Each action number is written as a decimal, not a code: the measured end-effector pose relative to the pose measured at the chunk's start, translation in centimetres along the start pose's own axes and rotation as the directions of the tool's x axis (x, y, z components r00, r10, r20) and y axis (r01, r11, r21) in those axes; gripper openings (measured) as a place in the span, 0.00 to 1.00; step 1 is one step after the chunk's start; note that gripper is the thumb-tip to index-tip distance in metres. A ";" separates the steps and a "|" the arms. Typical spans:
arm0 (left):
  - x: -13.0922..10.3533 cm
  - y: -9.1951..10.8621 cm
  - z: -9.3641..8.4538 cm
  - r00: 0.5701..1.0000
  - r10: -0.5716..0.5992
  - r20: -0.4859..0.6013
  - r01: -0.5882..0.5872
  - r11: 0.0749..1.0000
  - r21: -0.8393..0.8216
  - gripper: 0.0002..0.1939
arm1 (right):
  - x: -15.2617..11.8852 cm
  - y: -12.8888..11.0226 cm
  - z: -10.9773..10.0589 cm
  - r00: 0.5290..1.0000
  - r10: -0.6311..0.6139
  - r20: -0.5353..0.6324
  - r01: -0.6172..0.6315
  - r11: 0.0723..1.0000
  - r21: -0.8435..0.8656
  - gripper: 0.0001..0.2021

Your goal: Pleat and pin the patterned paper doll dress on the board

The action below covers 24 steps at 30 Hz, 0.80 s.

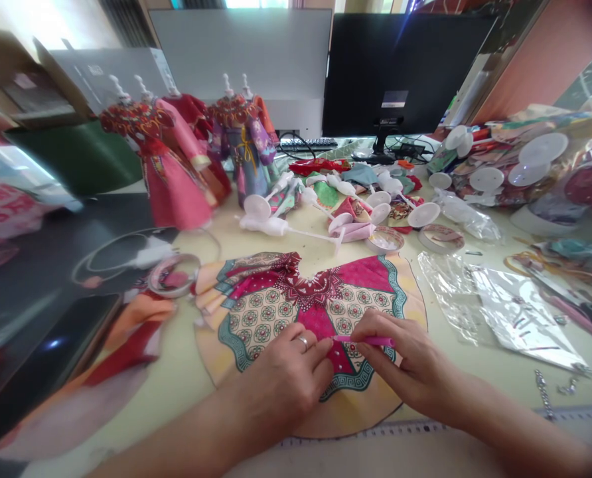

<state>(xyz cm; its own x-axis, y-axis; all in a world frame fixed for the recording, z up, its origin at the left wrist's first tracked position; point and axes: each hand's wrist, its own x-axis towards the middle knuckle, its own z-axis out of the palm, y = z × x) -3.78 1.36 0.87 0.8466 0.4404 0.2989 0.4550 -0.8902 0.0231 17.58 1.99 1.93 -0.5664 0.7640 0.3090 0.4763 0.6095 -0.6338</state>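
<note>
Pink, thin and straight, a little stick (378, 341) is in the right hand (418, 362). That hand is nearly closed: its thumb and pointing finger pinch the stick. The stick lies almost flat, and its tip points at the left hand (293, 372). The left hand has its fingers bent and close together, not spread. Its fingertips are down on the cloth, right by the tip of the stick. I cannot tell if they pinch a bit of it, because the fingers hide that spot. One finger wears a ring (302, 342).

The cloth (263, 325) lies on the table (176, 385), under both hands. It is shaped like a big fan, with dark pink parts, cream parts full of round flowers, a wavy blue-green band and a pale yellow edge. Its left side is bunched into folds. A long strip with little marks (415, 431), like a ruler, lies along the near side.

To the right are a clear plastic bag (525, 315) and a shiny chain (543, 393). Two tape rolls (441, 239) sit just past the cloth. Farther back, small dresses (179, 196) stand near a heap of little clothes (360, 176) and a black screen (400, 73).
</note>
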 end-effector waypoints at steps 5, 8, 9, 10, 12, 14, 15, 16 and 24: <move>0.1 -0.1 0.1 1.000 -0.004 -0.014 0.004 1.000 0.001 0.10 | 0.0 0.2 0.0 0.997 -0.001 -0.077 0.000 1.000 -0.003 0.05; 0.0 -0.2 0.1 0.999 -0.038 -0.031 0.036 0.998 -0.043 0.10 | 0.0 0.4 0.0 0.995 0.009 -0.100 -0.011 1.000 -0.018 0.05; -0.1 -0.2 0.1 0.998 -0.049 -0.034 0.047 0.997 -0.063 0.10 | 0.0 0.4 0.0 0.994 0.012 -0.105 -0.014 1.000 -0.021 0.05; -0.1 -0.2 0.1 0.998 -0.060 -0.037 0.056 0.995 -0.086 0.11 | 0.1 0.4 0.0 0.994 0.014 -0.110 -0.017 1.000 -0.023 0.05; -0.1 -0.2 0.0 0.994 -0.095 -0.045 0.087 0.984 -0.155 0.11 | 0.1 0.4 0.0 0.992 0.021 -0.121 -0.024 0.999 -0.025 0.05; 0.0 -0.2 -0.2 0.981 -0.192 -0.043 0.172 0.943 -0.286 0.11 | 0.0 0.3 -0.1 0.990 0.022 -0.137 -0.025 0.999 -0.023 0.05; 0.1 -0.2 -0.5 0.963 -0.268 -0.029 0.238 0.895 -0.377 0.11 | 0.0 0.3 -0.1 0.989 0.017 -0.147 -0.021 1.000 -0.020 0.05; 0.2 -0.2 -0.7 0.933 -0.360 0.003 0.316 0.817 -0.483 0.10 | 0.0 0.3 -0.1 0.987 0.013 -0.157 -0.017 1.000 -0.019 0.05; 1.2 0.1 -1.8 0.606 -0.590 0.535 0.437 -0.315 -0.843 0.09 | 0.0 -0.1 0.2 0.985 -0.034 -0.171 0.042 0.998 0.045 0.10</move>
<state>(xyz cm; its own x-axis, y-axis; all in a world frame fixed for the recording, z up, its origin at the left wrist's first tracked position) -3.22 1.58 2.99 0.3921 0.8537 -0.3426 -0.0066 0.3750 0.9270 17.40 1.84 1.86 -0.4587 0.7678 0.4472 0.4213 0.6311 -0.6513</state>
